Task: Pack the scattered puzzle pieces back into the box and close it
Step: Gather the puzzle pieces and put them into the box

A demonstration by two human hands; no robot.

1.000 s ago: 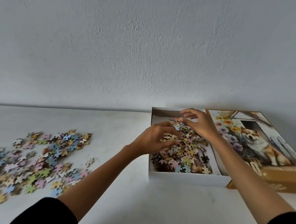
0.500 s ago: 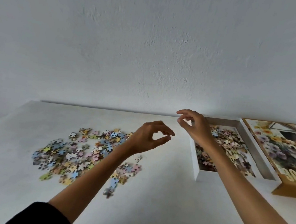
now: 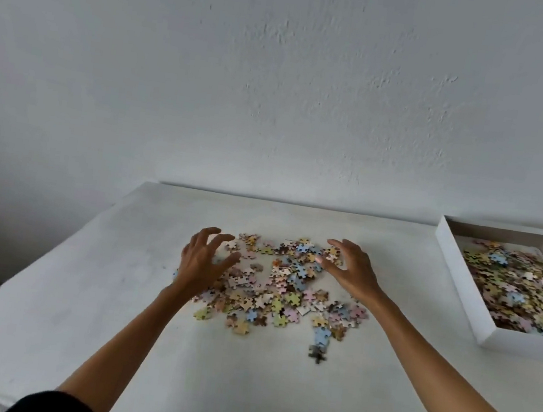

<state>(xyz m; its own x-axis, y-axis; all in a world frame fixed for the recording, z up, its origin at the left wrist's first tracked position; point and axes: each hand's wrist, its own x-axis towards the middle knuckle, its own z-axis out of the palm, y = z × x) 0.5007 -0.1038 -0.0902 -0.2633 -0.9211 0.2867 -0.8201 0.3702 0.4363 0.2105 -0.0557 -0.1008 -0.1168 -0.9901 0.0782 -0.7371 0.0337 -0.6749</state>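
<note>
both open and empty, left grip [image 3: 202, 262] and right grip [image 3: 354, 272] hover over either side of the pieces [image 3: 281, 293] on the worktop [image 3: 239, 385], box [image 3: 528, 343] off right; light, thin, loose card, likely best scooped from both edges

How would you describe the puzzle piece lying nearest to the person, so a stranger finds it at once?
On the white table, find the loose pile of puzzle pieces at its middle. A short tail leaves the pile's near right edge; the dark piece ends it, right after a light blue piece. It alone is dark among pastel neighbours.
</note>
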